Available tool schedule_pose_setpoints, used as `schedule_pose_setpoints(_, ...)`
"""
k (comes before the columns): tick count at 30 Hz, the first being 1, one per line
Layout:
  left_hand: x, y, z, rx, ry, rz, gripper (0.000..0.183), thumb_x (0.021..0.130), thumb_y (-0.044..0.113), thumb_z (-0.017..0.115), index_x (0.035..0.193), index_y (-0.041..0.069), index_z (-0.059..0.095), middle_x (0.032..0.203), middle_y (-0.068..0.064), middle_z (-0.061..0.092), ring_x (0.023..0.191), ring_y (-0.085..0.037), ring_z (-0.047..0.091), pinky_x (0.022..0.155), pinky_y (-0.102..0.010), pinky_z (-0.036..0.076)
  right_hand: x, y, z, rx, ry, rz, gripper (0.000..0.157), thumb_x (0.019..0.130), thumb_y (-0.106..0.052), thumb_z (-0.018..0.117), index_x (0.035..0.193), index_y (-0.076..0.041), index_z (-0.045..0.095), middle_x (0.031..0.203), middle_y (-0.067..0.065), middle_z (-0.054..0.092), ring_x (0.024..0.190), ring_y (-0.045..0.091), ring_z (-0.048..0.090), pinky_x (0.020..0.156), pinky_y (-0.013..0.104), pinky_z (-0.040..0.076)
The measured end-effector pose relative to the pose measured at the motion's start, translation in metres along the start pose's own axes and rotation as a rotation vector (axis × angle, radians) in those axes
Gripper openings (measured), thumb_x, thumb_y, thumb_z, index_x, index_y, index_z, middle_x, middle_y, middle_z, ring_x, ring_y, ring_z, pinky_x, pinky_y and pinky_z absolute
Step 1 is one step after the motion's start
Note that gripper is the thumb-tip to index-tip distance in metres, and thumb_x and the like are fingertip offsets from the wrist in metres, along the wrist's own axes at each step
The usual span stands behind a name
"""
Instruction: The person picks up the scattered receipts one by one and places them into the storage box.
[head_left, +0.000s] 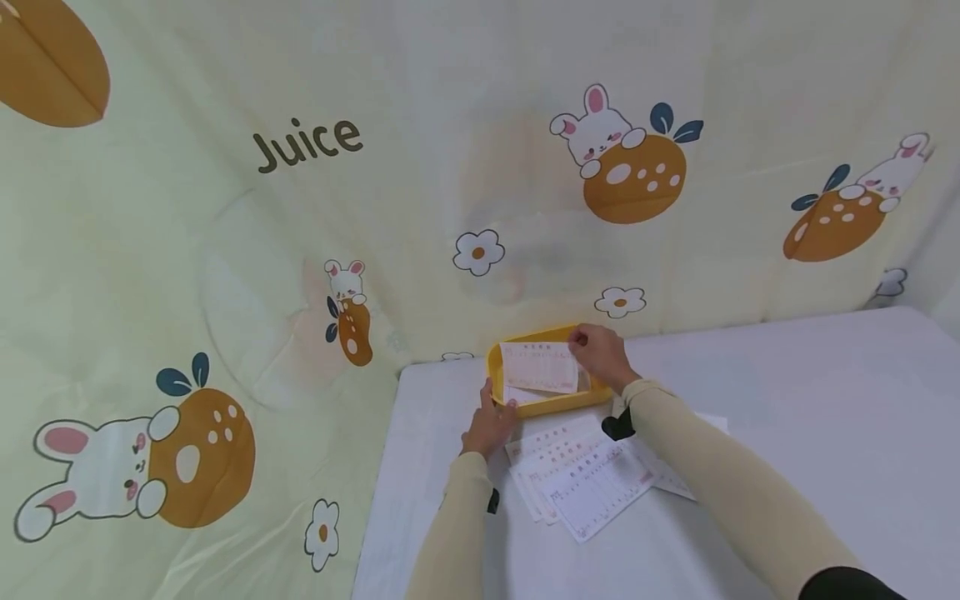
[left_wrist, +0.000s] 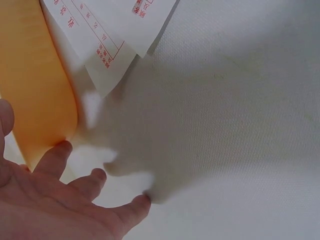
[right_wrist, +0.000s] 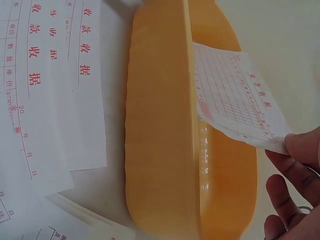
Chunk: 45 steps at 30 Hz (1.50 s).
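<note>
A yellow plastic basket with rounded ends stands at the back of the table with paper slips inside. My left hand is at its front left corner. In the left wrist view, loosely spread fingers touch the basket's outer wall. My right hand is over the basket's right end. Between thumb and index finger it pinches the edge of a receipt slip printed in red, which slants up out of the basket.
Several overlapping receipt slips lie fanned on the white table in front of the basket, partly under the right forearm. A patterned curtain with rabbits and flowers hangs right behind the table.
</note>
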<state>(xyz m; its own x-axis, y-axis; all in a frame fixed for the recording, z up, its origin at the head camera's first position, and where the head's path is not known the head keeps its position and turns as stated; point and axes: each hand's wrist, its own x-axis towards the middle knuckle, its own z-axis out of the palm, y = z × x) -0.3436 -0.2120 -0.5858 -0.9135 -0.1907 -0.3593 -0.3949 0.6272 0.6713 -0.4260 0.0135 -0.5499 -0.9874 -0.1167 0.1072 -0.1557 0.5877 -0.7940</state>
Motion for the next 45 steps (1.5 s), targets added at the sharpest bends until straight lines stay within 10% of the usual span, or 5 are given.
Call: schedule_pose_setpoints(45, -0.006, -0.002, 0.005, -0.007, 0.025, 0.033, 0.076, 0.110, 0.048, 0.052, 0.173, 0.024, 0.016, 0.168, -0.015, 0.041, 0.150, -0.044, 0.042, 0.120, -0.075, 0.016, -0.055, 0.021, -0.029, 0.081, 0.092, -0.069, 0.022, 0.106, -0.005, 0.065, 0.125, 0.006, 0.070, 0.119, 0.022, 0.072, 0.112, 0.041, 0.062, 0.101, 0.058, 0.053)
